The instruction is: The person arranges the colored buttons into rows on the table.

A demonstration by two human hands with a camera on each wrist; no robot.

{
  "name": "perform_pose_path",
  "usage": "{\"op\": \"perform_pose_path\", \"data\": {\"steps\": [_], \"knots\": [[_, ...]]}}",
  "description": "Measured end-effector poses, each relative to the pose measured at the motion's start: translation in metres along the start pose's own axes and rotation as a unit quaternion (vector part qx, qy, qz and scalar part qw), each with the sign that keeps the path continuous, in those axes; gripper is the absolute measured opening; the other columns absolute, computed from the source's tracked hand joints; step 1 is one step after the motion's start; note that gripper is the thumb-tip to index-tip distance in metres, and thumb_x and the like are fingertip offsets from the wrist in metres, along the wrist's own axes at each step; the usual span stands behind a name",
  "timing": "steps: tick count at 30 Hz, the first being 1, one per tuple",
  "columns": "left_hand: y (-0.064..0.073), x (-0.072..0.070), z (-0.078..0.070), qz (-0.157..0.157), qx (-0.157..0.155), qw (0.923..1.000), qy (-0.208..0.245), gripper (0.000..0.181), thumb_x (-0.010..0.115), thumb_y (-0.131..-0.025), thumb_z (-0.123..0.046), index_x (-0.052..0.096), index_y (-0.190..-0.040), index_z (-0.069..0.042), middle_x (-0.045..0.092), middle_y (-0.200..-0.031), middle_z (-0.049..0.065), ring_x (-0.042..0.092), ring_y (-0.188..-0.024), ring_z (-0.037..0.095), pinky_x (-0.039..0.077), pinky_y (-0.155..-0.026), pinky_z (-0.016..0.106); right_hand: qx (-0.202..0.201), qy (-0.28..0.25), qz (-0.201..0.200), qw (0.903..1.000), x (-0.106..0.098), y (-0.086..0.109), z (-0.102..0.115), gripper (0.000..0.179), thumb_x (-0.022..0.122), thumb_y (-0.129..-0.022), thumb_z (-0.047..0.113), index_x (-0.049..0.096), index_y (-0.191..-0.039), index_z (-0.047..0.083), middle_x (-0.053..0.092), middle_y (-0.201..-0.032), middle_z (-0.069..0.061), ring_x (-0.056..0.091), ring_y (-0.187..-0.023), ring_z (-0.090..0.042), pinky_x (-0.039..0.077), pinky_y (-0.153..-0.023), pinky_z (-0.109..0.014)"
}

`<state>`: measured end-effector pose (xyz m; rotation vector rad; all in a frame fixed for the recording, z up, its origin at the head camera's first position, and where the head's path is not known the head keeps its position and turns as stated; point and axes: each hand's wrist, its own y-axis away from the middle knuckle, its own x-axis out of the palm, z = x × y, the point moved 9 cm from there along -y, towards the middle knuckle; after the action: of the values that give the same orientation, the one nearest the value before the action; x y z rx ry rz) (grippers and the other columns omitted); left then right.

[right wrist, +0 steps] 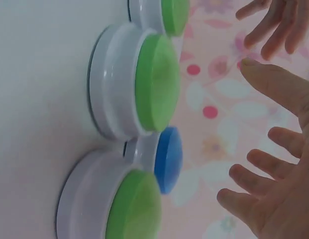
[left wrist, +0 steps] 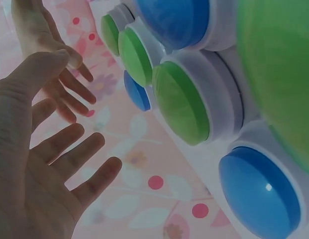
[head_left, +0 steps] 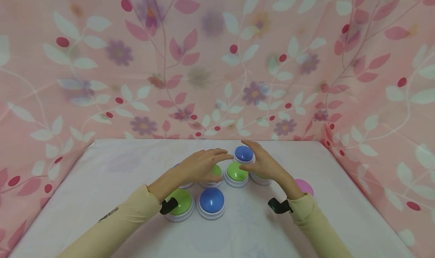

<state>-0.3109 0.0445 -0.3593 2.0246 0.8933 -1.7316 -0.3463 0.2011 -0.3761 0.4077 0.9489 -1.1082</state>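
Both hands are held over a group of domed push buttons with white bases, fingers spread and nothing in them. My left hand (head_left: 201, 165) covers part of a blue button and a green button (head_left: 216, 170). My right hand (head_left: 265, 164) hovers by another green button (head_left: 236, 171) and the far blue button (head_left: 244, 153), partly hiding one more green button (right wrist: 156, 82). In the left wrist view, the left palm (left wrist: 45, 174) faces the right hand (left wrist: 50, 55), with buttons beside them. Closer to me sit a green button (head_left: 181, 202) and a blue button (head_left: 212, 200).
A pink dome (head_left: 304, 186) shows behind the right wrist. The white-covered table (head_left: 119, 163) ends at a pink floral cloth (head_left: 204, 62) that rises at the back and sides. Each wrist carries a black camera mount (head_left: 279, 206).
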Motion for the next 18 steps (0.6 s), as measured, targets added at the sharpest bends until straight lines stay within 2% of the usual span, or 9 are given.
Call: {"op": "perform_pose_path", "data": {"steps": [7, 11, 18], "knots": [[-0.026, 0.007, 0.013, 0.014, -0.017, 0.9992, 0.034, 0.07, 0.076, -0.085, -0.038, 0.047, -0.148, -0.024, 0.047, -0.15, 0.006, 0.052, -0.132, 0.027, 0.049, -0.101, 0.047, 0.027, -0.01, 0.005, 0.9996, -0.004, -0.011, -0.033, 0.092, 0.082, -0.081, 0.022, 0.029, -0.155, 0.012, 0.028, -0.157, -0.018, 0.032, -0.142, -0.043, 0.029, -0.109, -0.068], [-0.04, 0.012, 0.018, 0.023, -0.03, 0.9986, 0.037, 0.069, 0.073, -0.087, -0.039, 0.046, -0.149, -0.026, 0.045, -0.151, 0.004, 0.05, -0.134, 0.024, 0.048, -0.103, 0.046, 0.039, -0.012, 0.009, 0.9991, -0.004, -0.019, -0.049, 0.093, 0.082, -0.081, 0.023, 0.028, -0.155, 0.01, 0.029, -0.156, -0.021, 0.032, -0.141, -0.044, 0.027, -0.11, -0.068], [-0.06, 0.018, 0.018, 0.033, -0.031, 0.9968, 0.065, 0.068, 0.071, -0.089, -0.038, 0.044, -0.15, -0.022, 0.044, -0.152, 0.003, 0.046, -0.137, 0.023, 0.043, -0.108, 0.046, 0.065, -0.032, 0.035, 0.9968, 0.001, -0.033, -0.066, 0.094, 0.081, -0.082, 0.022, 0.025, -0.156, 0.008, 0.028, -0.156, -0.023, 0.031, -0.14, -0.045, 0.029, -0.11, -0.066]]}}
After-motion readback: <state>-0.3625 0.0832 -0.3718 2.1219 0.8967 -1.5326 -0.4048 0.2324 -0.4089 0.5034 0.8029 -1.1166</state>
